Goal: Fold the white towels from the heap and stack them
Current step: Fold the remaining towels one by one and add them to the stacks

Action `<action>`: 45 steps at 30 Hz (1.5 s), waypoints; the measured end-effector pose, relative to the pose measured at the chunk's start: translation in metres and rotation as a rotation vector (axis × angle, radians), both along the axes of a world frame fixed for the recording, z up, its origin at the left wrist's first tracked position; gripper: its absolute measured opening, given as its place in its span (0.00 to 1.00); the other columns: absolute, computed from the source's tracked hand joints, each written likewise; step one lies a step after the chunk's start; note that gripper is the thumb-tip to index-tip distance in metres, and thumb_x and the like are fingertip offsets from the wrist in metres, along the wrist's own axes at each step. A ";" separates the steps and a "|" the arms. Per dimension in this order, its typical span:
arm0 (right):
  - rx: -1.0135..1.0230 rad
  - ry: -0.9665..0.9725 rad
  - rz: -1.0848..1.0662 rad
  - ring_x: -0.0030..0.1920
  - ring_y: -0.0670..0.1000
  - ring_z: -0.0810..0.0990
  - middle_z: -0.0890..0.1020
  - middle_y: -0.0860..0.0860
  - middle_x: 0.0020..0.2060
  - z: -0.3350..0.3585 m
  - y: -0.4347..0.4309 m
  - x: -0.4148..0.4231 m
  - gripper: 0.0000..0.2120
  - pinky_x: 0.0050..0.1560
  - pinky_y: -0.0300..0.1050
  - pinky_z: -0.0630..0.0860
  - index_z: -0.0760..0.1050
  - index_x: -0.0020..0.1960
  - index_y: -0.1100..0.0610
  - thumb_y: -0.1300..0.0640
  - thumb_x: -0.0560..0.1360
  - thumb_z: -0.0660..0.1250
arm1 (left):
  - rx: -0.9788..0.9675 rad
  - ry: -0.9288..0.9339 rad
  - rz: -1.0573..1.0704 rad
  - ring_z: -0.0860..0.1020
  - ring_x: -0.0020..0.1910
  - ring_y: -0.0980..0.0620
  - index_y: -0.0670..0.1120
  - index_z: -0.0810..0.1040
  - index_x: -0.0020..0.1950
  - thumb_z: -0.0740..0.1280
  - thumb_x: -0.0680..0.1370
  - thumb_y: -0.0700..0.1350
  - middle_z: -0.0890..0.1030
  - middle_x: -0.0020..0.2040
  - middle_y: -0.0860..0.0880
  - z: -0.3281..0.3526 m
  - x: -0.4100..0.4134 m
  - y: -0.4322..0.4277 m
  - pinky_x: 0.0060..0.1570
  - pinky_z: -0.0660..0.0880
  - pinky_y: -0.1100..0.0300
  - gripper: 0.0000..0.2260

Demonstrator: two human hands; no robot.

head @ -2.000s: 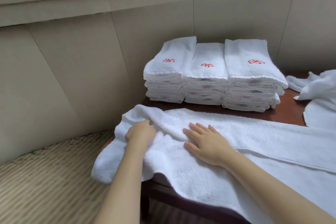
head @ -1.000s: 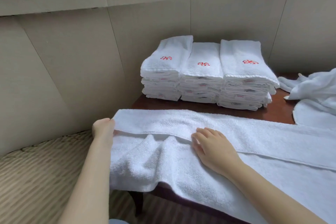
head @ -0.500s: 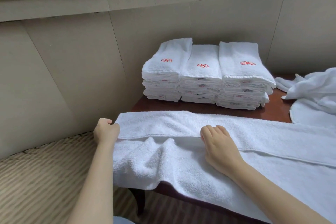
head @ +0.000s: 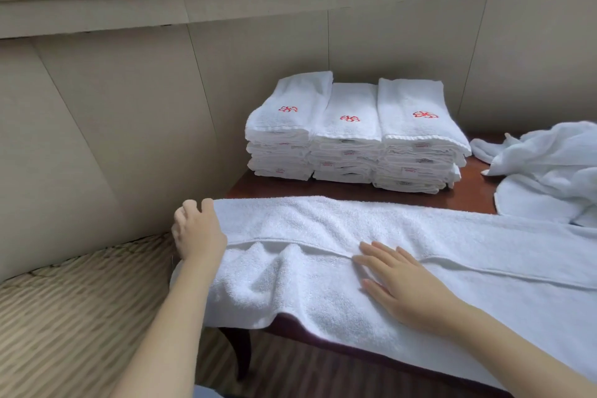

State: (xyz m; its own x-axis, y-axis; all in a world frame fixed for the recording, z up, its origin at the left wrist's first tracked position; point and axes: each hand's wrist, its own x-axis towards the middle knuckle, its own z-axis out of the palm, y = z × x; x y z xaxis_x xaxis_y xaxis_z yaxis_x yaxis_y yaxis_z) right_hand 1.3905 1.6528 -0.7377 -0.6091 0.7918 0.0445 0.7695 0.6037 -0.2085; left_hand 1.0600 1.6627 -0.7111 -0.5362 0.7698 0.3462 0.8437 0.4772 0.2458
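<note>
A long white towel [head: 403, 233] lies across the front of the dark wooden table [head: 468, 195], folded lengthwise, with a rumpled patch near its left end. My left hand [head: 197, 231] grips the towel's left end at the table's corner. My right hand [head: 403, 284] lies flat on the towel's near layer, fingers straight, just below the fold edge. Behind it stand three stacks of folded white towels [head: 352, 129] with red emblems on top. The heap of unfolded towels [head: 546, 171] sits at the right edge.
A beige panelled wall [head: 129, 123] rises close behind and left of the table, with a window ledge above. A woven wicker seat [head: 64, 300] is at the lower left, beside the table leg [head: 240, 355].
My left hand pulled the towel's left end outward, flattening the far layer. My right hand went from curled over the fold edge to lying flat, sliding slightly right. The view shifted a little.
</note>
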 end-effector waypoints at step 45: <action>0.348 -0.427 -1.036 0.57 0.52 0.76 0.78 0.46 0.53 0.024 0.070 0.140 0.14 0.66 0.51 0.65 0.73 0.56 0.47 0.59 0.75 0.56 | -0.257 0.240 0.053 0.76 0.57 0.51 0.53 0.77 0.55 0.58 0.78 0.41 0.79 0.53 0.53 0.001 0.024 0.040 0.55 0.67 0.56 0.11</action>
State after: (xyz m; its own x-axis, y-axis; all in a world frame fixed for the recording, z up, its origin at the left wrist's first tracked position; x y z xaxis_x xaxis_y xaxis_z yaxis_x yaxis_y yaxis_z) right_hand 1.5304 1.7229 -0.7141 0.3013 0.9036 0.3044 0.8944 -0.3785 0.2381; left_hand 1.0841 1.7028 -0.7102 -0.5046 0.8215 0.2657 0.8353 0.5423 -0.0902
